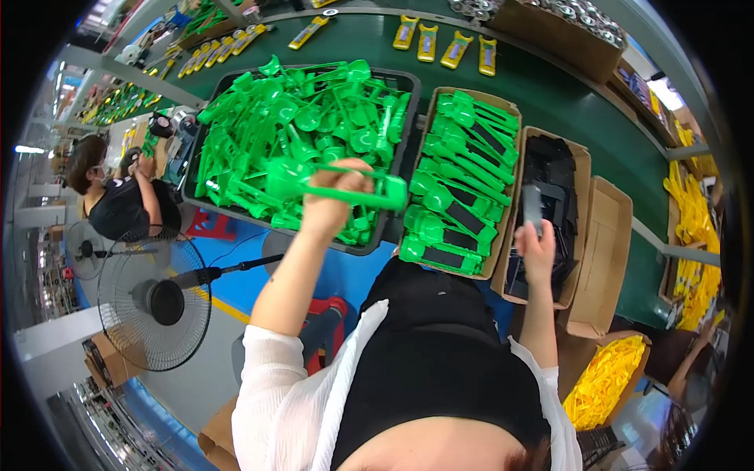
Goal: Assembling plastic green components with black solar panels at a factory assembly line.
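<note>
Raised over the black tub (411, 86), my left hand (334, 206) is closed round a green plastic part (385, 193) with a rounded cup-like end and an open frame handle. Heaped in the tub are many similar green parts (290, 114). My right hand (536, 250) pinches a small flat grey piece (532, 204), blurred by motion, above a cardboard box (583, 173) of black flat parts (548, 161). Between my hands stands another cardboard box (511, 192) of green parts (463, 169), several with black strips in their handles.
A shallow cardboard tray (611, 235) adjoins the box of black parts. Yellow packaged items (426, 41) lie along the green conveyor (361, 45). At left stand a fan (157, 302) and a co-worker (122, 196). A carton of yellow parts (605, 381) sits lower right.
</note>
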`<state>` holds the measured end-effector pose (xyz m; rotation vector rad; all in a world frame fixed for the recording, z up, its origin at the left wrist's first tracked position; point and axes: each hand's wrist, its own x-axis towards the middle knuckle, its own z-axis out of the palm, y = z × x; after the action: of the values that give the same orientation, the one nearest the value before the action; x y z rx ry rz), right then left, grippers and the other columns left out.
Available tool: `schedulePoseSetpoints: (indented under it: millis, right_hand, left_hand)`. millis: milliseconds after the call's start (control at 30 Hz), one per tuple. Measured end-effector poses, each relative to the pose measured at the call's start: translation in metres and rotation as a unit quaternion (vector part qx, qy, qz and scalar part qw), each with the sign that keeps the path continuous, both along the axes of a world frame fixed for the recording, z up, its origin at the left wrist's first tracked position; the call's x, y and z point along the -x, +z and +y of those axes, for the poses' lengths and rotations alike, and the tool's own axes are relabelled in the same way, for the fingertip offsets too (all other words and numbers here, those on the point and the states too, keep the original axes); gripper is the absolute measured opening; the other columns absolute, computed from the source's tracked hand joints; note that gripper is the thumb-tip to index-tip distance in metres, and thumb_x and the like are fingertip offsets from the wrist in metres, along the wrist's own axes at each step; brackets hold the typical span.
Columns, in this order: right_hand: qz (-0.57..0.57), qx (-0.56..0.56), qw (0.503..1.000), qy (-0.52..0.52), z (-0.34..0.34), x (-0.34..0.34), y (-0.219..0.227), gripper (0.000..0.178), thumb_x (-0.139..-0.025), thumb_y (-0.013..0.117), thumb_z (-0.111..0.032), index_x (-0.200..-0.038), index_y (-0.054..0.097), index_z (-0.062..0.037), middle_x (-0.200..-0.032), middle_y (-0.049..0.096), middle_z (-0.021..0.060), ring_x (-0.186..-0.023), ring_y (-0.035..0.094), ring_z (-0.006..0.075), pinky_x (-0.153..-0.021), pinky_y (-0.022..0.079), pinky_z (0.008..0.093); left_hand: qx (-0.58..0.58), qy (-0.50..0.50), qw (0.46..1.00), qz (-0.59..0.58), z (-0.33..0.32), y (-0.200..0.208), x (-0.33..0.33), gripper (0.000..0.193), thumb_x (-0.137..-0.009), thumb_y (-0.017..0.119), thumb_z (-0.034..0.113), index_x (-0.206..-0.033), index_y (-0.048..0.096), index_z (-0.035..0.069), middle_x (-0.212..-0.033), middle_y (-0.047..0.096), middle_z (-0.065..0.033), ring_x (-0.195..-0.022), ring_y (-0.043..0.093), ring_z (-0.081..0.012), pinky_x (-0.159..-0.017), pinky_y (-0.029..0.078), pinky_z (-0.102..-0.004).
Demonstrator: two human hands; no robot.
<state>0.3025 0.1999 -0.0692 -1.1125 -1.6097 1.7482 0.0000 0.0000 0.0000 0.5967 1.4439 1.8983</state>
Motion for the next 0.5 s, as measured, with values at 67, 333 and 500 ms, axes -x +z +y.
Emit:
schedulePoseSetpoints:
  millis: [67,333,500]
  right_hand:
    - [0.014,0.022,1.0,-0.005,-0.017,0.021,0.03,0.011,-0.093,0.045,-0.016,-0.098,0.043,-0.0056,-0.077,0.059,0.0052,-0.061,0.056,0.0086,-0.049,0.042,0.0197]
    - [0.036,-0.012,0.998,0.044,-0.061,0.062,0.079,0.019,-0.092,0.049,-0.022,-0.093,0.042,-0.0044,-0.075,0.055,0.0038,-0.057,0.049,0.0078,-0.051,0.04,0.0217]
    - [-0.069,-0.166,0.984,-0.006,-0.06,0.048,0.077,0.019,-0.093,0.047,-0.019,-0.093,0.042,-0.0014,-0.072,0.057,0.0056,-0.059,0.052,0.0107,-0.055,0.041,0.0249]
  left_hand:
    - [-0.123,-0.106,0.984,-0.073,0.024,-0.013,-0.04,0.01,-0.081,0.057,-0.002,-0.091,0.061,-0.001,-0.086,0.059,-0.0101,-0.071,0.057,-0.0163,-0.065,0.048,-0.0279]
    - [-0.08,-0.258,0.961,-0.062,0.053,-0.013,-0.099,0.014,-0.08,0.062,0.001,-0.094,0.062,0.001,-0.092,0.061,-0.0073,-0.08,0.061,-0.0162,-0.074,0.05,-0.0284]
    - [0.02,-0.194,0.972,-0.129,0.045,-0.011,-0.09,0.024,-0.081,0.06,-0.001,-0.104,0.057,0.001,-0.099,0.06,-0.0116,-0.085,0.062,-0.0226,-0.076,0.051,-0.0323]
